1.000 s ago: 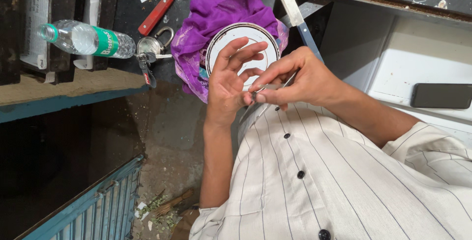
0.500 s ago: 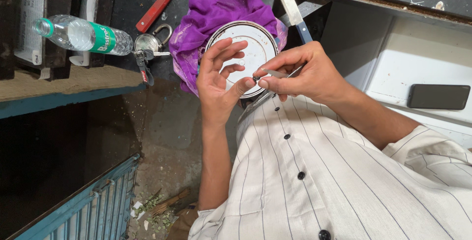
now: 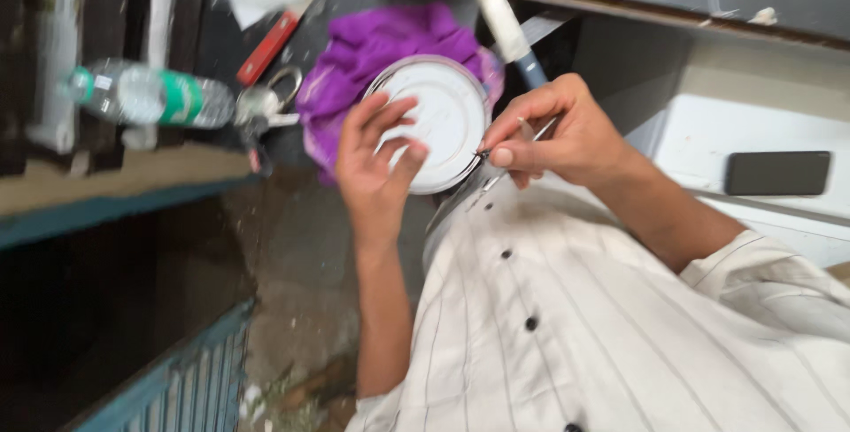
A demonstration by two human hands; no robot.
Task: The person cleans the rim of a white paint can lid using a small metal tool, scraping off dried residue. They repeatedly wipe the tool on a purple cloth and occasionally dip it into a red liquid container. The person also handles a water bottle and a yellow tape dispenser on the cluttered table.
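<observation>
My left hand [image 3: 376,166] has its fingers spread and rests against the left rim of a round white disc with a metal rim [image 3: 440,118]. The disc lies on a purple cloth [image 3: 372,51]. My right hand [image 3: 553,135] pinches a thin metal tool [image 3: 522,144] whose tip touches the disc's right edge. The frame is blurred, so the small parts at the tool tip cannot be made out.
A plastic water bottle with a green label [image 3: 146,96] lies on a wooden ledge [image 3: 115,175] at left. A red-handled tool [image 3: 270,42], a metal ring [image 3: 283,87], a dark phone [image 3: 777,173] on a white surface and a blue grate [image 3: 177,388] are around.
My left hand has slid off the middle of the disc toward its left rim. My right hand with the thin tool has shifted to the disc's right edge. The view has moved and blurred.
</observation>
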